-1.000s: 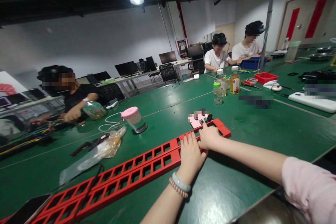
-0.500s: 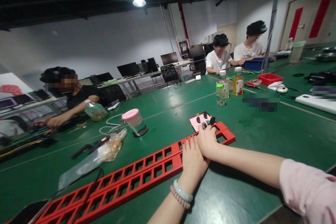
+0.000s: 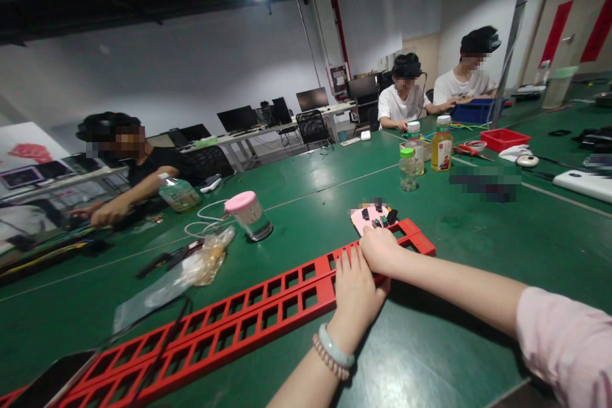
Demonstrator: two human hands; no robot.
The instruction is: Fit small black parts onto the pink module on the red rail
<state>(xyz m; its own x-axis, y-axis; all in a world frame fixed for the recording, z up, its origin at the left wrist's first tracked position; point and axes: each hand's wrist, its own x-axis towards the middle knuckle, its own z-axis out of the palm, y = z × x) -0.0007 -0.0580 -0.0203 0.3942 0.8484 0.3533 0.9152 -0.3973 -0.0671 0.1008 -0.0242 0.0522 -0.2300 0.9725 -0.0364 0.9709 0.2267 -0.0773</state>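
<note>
Left hand (image 3: 358,287): palm down on the red frame (image 3: 326,292), fingers extended, not curled round anything; its placing there matches a second ago, so it seems to be the steadying hand.
Red frame: slotted, lying on the green table (image 3: 310,223), from between 8 and 9 o'clock of the hands, where a dark flat device (image 3: 57,377) overlaps it, to between 2 and 3.
Right hand (image 3: 382,248): bent over the frame just beside the left; fingertips hidden, so I cannot tell whether its grip pinches anything. A second ago one finger stuck out towards the pink tray; now the hand looks more bunched and slightly nearer the left, suggesting attention on the frame rather than the tray.
Pink tray (image 3: 362,223): at 12 o'clock of the right hand, just past the frame, with small dark parts (image 3: 392,215) in it.
Pink-lidded jar (image 3: 248,217): between 9 and 10 o'clock.
Juice bottle (image 3: 442,146): at 1 o'clock, beside other bottles.
Co-worker in black (image 3: 148,166): between 9 and 10 o'clock, one arm now reaching further left.
Two co-workers in white: 12 to 1 o'clock, farthest off.
</note>
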